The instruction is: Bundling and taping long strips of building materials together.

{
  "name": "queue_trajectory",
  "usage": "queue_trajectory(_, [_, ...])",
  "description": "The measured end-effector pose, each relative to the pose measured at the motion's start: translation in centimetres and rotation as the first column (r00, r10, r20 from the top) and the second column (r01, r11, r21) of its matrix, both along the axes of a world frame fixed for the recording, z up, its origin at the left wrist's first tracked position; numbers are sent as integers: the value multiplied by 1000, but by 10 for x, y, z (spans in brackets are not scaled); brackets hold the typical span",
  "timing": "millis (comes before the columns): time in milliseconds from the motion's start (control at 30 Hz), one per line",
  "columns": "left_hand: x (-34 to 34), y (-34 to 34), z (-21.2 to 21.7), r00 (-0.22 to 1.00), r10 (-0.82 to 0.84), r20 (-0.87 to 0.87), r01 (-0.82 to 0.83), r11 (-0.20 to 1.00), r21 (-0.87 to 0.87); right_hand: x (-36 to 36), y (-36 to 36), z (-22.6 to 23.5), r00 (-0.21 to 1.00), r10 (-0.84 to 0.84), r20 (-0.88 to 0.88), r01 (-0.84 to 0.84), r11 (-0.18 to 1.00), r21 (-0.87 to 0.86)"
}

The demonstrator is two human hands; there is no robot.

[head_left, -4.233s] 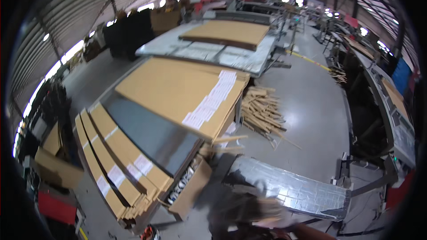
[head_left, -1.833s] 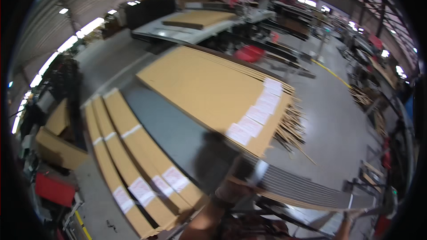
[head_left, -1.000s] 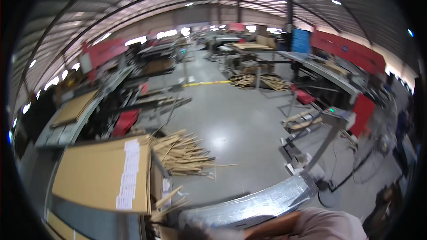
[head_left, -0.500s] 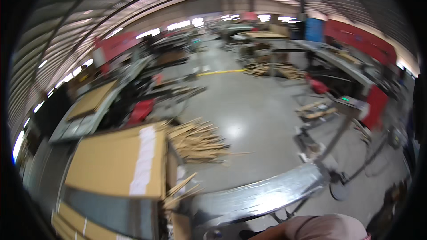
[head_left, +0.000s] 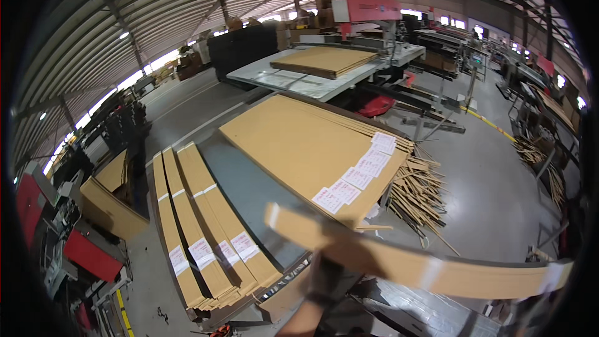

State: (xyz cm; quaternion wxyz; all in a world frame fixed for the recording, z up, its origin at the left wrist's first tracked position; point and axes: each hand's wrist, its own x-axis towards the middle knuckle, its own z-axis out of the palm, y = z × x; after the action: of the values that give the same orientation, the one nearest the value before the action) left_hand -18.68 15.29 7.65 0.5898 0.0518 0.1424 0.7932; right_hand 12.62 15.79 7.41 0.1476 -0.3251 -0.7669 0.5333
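Left hand (head_left: pixel 326 269) clasped on long, white-banded tan cardboard strip (head_left: pixel 405 268), raised near grey-topped bench (head_left: pixel 242 178) | right hand out of view, grip unknown | labelled tan cardboard strips (head_left: pixel 221 218) already laid on bench; held one not

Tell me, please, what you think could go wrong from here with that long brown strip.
The long brown strip might tip or twist: only the left hand shows at it, and the strip reaches far to the right.
Its left end could bump the big stacked boards or scuff the white papers on them, as they look close together.
The loose thin scraps on the floor could catch a foot.
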Motion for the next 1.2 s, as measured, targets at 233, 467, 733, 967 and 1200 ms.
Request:
queue_trajectory(233, [27,-7,-49,986,155,-53,-163,881,-443,-40,46,-15,1000,2,-29,-4,997,-81])
queue_trajectory(467, [-26,-49,-126,873,488,1,-398,712,-579,22,153,-128,953,-293,70,252,901,352])
queue_trajectory(733, [-60,-39,-189,571,493,-657,-821,368,-437,146,247,-231,708,51,705,-26,999,-46])
queue_trajectory(967, [-48,126,19,-350,-267,-898,-585,811,-13,174,301,-261,701,340,627,-261,941,-218])
queue_trajectory(1200, [-111,165,-38,-848,-423,-321,-479,870,120,24,306,-125,669,-191,718,-42,955,293])
